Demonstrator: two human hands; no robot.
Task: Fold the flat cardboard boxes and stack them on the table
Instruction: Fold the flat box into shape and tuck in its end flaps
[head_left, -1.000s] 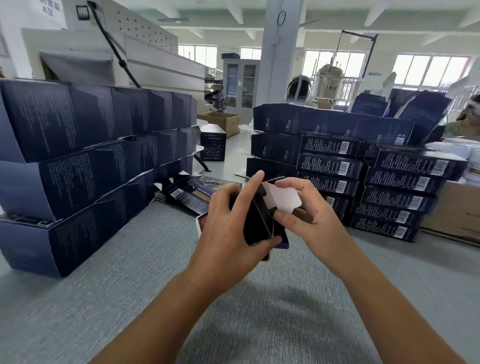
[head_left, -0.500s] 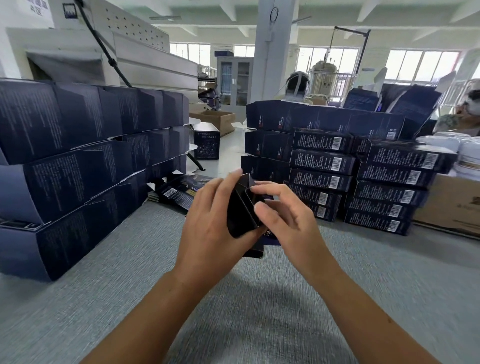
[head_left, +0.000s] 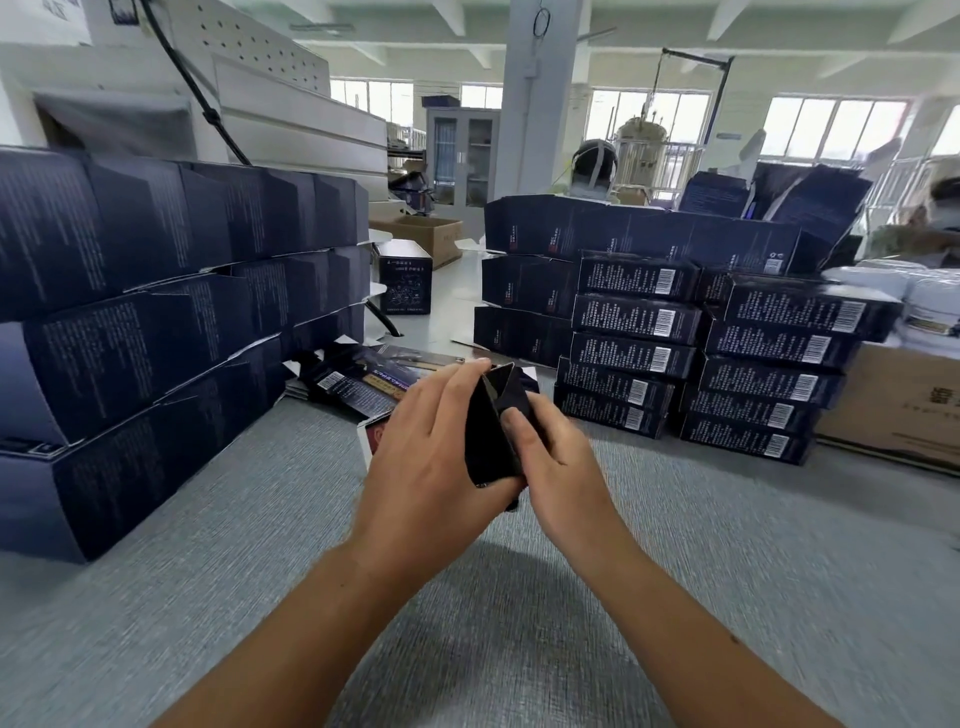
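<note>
Cardboard box (head_left: 488, 431), dark and partly folded, is held upright above the grey table (head_left: 260, 571) between both hands. The left hand (head_left: 431, 452) wraps its fingers round the far side, thumb at the lower corner; the right hand (head_left: 558, 460) pinches the near edge. A left stack (head_left: 130, 322) and a right stack (head_left: 675, 353) of folded boxes flank them, and flat boxes (head_left: 358, 382) lie just behind.
</note>
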